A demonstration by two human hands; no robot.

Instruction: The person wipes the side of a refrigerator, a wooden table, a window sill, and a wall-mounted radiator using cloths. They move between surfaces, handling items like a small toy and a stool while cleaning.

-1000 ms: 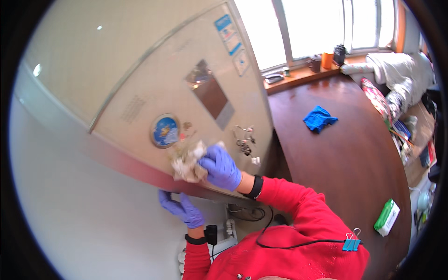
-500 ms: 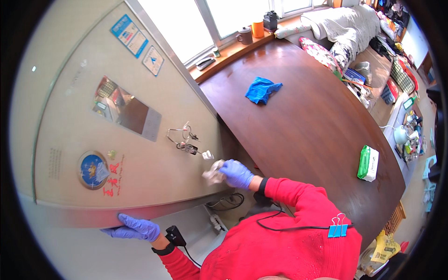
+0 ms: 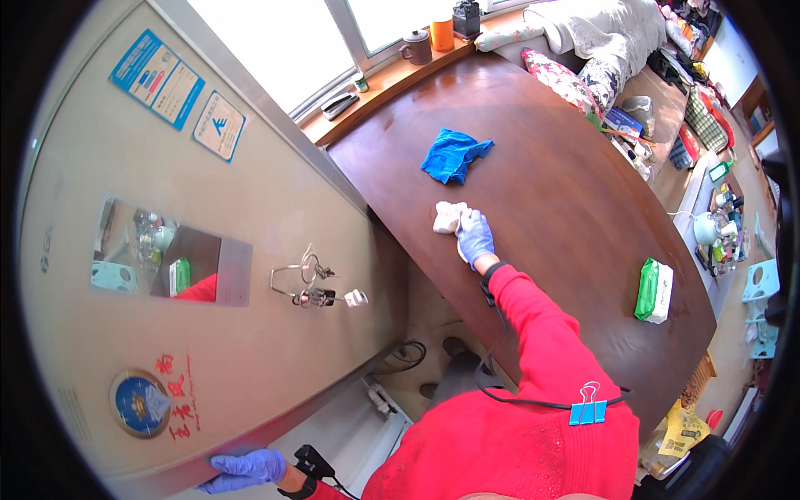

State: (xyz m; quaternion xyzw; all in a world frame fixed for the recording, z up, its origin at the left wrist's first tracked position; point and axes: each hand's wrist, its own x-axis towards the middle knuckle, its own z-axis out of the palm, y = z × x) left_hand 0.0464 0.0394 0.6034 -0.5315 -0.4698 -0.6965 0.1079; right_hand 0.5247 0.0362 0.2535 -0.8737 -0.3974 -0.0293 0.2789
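"What's on the left?"

"A pale door [image 3: 208, 350], its red lettering [image 3: 179, 404] in place. The gloved left hand [image 3: 248, 468] lies at its near edge, fingers fairly straight; I can't tell whether they grip, some being tucked from view."

"And to the right?"

"The gloved right hand [image 3: 477, 237] has its fingers closed on a crumpled white cloth [image 3: 449, 217] over the brown table [image 3: 550, 250], near a blue cloth [image 3: 454, 157]."

"How far along?"

"The white cloth isn't yet put down, so I'd judge it unfinished. How much wiping is done doesn't show; the door's far face is hidden."
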